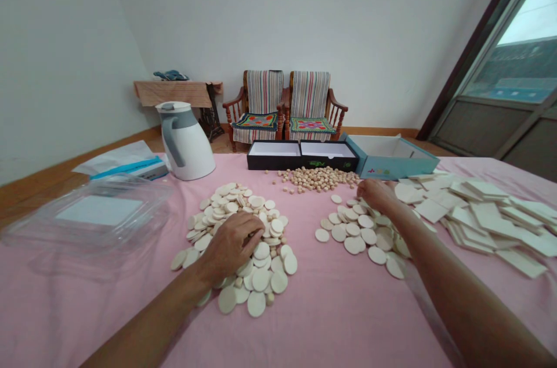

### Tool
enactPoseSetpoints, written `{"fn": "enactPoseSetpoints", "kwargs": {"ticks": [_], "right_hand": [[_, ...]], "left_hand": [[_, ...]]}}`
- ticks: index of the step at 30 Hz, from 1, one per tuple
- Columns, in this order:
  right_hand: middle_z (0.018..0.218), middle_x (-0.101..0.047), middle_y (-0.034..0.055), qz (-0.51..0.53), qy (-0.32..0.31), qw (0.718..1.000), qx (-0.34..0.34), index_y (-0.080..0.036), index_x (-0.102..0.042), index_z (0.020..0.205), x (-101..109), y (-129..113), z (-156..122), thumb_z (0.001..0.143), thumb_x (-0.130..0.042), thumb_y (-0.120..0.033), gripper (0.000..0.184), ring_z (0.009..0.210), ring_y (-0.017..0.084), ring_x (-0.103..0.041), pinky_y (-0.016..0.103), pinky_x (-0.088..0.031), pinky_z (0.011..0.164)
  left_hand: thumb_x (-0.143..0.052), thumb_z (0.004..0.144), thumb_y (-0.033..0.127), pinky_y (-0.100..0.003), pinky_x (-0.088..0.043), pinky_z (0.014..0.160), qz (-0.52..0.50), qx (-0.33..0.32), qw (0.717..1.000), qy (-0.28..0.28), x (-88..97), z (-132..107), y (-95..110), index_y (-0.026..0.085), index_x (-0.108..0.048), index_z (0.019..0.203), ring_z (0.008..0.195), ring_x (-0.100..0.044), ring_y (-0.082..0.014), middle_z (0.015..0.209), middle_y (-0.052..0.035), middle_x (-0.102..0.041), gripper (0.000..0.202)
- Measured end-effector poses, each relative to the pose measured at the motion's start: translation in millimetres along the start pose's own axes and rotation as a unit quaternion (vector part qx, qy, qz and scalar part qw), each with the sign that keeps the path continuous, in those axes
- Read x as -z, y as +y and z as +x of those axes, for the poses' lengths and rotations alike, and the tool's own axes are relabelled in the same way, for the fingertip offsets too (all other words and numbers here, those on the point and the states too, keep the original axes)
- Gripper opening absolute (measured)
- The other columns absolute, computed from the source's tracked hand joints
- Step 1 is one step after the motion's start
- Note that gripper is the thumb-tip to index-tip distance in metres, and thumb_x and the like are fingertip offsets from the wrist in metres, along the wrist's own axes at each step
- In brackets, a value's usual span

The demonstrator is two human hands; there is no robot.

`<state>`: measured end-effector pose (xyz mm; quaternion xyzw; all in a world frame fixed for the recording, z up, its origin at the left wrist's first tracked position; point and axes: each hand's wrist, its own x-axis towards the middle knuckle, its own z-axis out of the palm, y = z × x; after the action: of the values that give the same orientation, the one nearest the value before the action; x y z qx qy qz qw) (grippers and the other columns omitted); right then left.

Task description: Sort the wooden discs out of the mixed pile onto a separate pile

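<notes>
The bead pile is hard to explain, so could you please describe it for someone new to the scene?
On the pink cloth, find the light-blue box at the far side. Just left of it lies the bead pile, a low, spread-out heap. Its pieces are small and chunky, unlike the wider, flat discs heaped nearer the camera.

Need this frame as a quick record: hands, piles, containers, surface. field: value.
left hand: over the left disc pile, grip unclear
right hand: at the far side of the right disc pile, fingertips hidden
left pile mix: round discs with some small beads
bead pile: in front of the black boxes
square tiles: heaped, far right
blue box: open, beside the black boxes
surface: pink cloth
</notes>
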<state>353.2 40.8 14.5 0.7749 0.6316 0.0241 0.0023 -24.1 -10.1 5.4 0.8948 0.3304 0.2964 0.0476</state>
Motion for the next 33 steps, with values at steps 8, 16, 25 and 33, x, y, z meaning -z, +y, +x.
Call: {"fn": "enactPoseSetpoints", "kwargs": {"ticks": [8, 16, 25, 33], "right_hand": [[0.102, -0.069, 0.0116, -0.003, -0.003, 1.0, 0.011, -0.019, -0.071, 0.093, -4.4, -0.6, 2.0, 0.076, -0.043, -0.006, 0.036, 0.105, 0.024, -0.057, 0.039, -0.031, 0.088], [0.115, -0.065, 0.01, 0.086, 0.053, 0.989, 0.106, -0.017, -0.064, 0.109, -6.7, -41.7, -7.7, 0.077, -0.036, -0.002, 0.045, 0.107, 0.018, -0.057, 0.027, -0.036, 0.086], [0.104, -0.067, 0.0141, 0.005, -0.005, 0.992, 0.122, -0.014, -0.066, 0.096, -9.3, -62.0, -25.7, 0.08, -0.038, -0.005, 0.033, 0.1, 0.022, -0.058, 0.035, -0.032, 0.085], [0.098, -0.068, 0.0098, 0.142, 0.071, 0.969, 0.189, -0.015, -0.068, 0.091, 7.7, -87.9, -48.1, 0.075, -0.043, -0.002, 0.032, 0.096, 0.019, -0.06, 0.031, -0.038, 0.086]], "left_hand": [[-0.047, 0.09, 0.019, -0.034, -0.045, 0.079, 0.001, 0.004, 1.0, -0.009, -0.5, -1.2, -0.9, 0.018, -0.063, 0.088, 0.084, -0.057, -0.0181, 0.085, -0.0058, -0.064, 0.016], [-0.048, 0.089, 0.018, -0.034, -0.044, 0.081, -0.004, 0.001, 1.0, -0.01, -0.4, -1.2, -1.1, 0.017, -0.063, 0.089, 0.085, -0.057, -0.0184, 0.086, -0.0058, -0.064, 0.015], [-0.048, 0.089, 0.018, -0.033, -0.044, 0.081, -0.013, 0.009, 1.0, -0.012, -0.8, -1.5, -1.0, 0.017, -0.063, 0.088, 0.084, -0.057, -0.0177, 0.085, -0.005, -0.064, 0.015], [-0.05, 0.089, 0.019, -0.035, -0.043, 0.083, 0.001, 0.008, 0.999, 0.036, -1.8, -2.9, -2.7, 0.017, -0.063, 0.089, 0.088, -0.058, -0.0183, 0.089, -0.0053, -0.066, 0.013]]}}
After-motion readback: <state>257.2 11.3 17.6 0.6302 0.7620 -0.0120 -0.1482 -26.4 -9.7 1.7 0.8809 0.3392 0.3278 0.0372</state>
